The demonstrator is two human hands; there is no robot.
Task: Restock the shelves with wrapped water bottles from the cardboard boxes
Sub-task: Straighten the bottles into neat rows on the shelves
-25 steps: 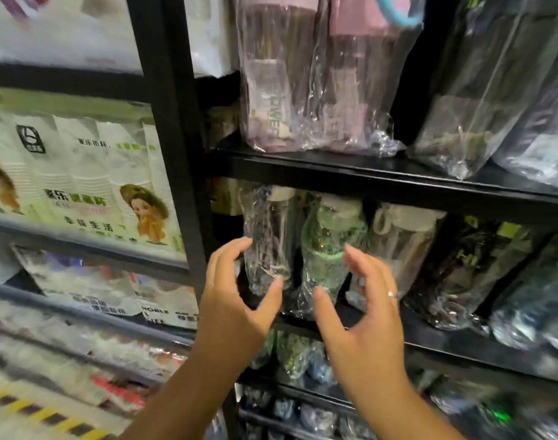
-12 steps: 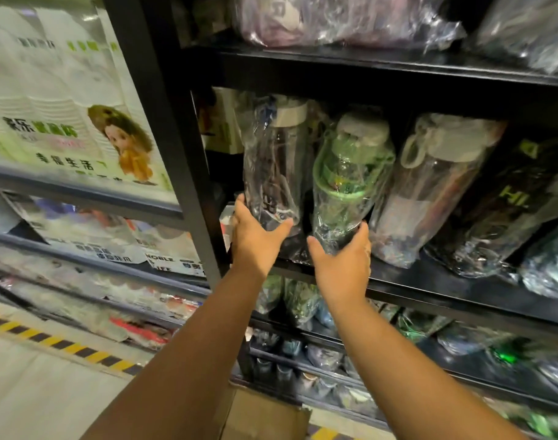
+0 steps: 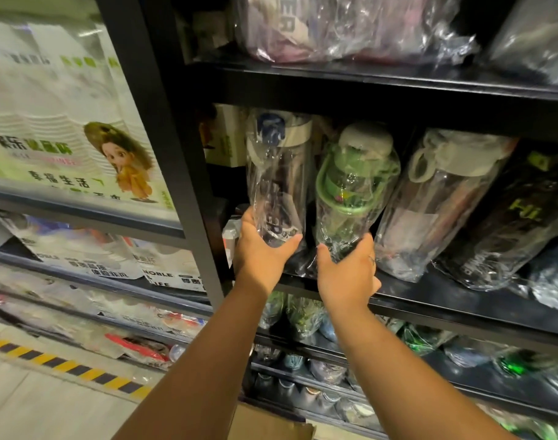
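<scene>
Head view, store aisle with striped floor tape [image 3: 65, 366] and black shelf [image 3: 430, 296]: left hand [image 3: 258, 255] grips the base of a blue-capped wrapped bottle [image 3: 277, 173], right hand [image 3: 344, 274] the neighbouring green-lidded wrapped bottle [image 3: 350, 192], both bottles at the shelf's front edge.

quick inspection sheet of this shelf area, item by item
surface: black shelf, stocked along its visible length
job's things: blue-lid bottle and green bottle, both wrapped, side by side; cardboard box below
clutter: nothing seen
grippers: left hand grips blue-lid bottle's base; right hand grips green bottle's base
cables: nothing seen
surroundings: cup packs on left shelving; striped tape on floor
</scene>
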